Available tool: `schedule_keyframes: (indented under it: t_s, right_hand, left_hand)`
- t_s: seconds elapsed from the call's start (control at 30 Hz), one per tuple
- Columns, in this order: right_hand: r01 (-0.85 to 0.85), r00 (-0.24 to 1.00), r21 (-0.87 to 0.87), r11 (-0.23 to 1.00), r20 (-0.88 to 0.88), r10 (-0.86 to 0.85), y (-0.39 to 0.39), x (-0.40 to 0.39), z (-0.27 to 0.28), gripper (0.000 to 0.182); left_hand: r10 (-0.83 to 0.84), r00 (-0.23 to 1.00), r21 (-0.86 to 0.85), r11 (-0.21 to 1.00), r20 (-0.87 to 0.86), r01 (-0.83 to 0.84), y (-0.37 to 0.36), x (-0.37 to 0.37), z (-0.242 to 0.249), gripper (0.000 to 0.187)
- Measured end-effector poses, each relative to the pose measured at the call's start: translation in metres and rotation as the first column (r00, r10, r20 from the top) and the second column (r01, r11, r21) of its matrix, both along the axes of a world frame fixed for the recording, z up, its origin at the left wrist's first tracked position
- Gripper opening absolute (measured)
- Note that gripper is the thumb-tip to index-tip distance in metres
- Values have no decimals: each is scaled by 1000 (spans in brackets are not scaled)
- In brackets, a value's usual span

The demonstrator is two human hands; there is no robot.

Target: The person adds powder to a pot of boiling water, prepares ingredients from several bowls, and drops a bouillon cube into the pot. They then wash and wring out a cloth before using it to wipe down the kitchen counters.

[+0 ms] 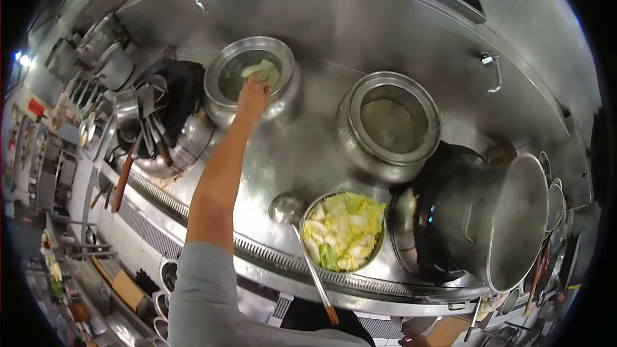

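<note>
My left hand [255, 92] reaches over the near rim of the left steel pot [222, 64], its fingers closed on a pale green cabbage leaf [262, 72]. The leaf overlaps the liquid inside that pot. Only a small part of my right hand [414, 339] shows at the bottom edge, low in front of the counter; its fingers are mostly out of frame. A round metal bowl [384, 244] heaped with cut cabbage [344, 231] stands near the counter's front edge. Beside it lies a ladle [287, 208], its long handle sticking out past that edge.
A second steel pot [350, 119] with cloudy liquid stands right of centre. Far right, a tall stockpot [491, 218] leans over a burner. Pans and wooden-handled tools [144, 122] crowd the left. Two taps, one a swivel tap [495, 74], stick out from the back wall.
</note>
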State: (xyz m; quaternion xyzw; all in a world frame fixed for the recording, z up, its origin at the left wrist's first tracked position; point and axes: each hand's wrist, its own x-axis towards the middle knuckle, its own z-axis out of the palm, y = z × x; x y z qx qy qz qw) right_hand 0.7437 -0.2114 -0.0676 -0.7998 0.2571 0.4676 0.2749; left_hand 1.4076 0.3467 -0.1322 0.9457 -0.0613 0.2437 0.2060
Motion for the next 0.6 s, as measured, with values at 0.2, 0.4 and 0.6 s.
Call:
schedule_keyframes:
  t_s: [0.2, 0.4, 0.6]
  right_hand:
    - [-295, 918, -195, 936, 214, 334, 82, 110, 12, 52]
    - [-412, 380, 42, 910, 916, 129, 223, 319, 63, 20]
    - [-399, 256, 447, 800, 893, -371, 393, 527, 38, 74]
  left_hand:
    - [240, 900, 127, 970, -364, -207, 44, 126, -85, 38]
    - [-106, 975, -162, 984, -196, 74, 60, 91, -9, 25]
    - [-225, 974, -336, 920, -36, 201, 41, -66, 182, 20]
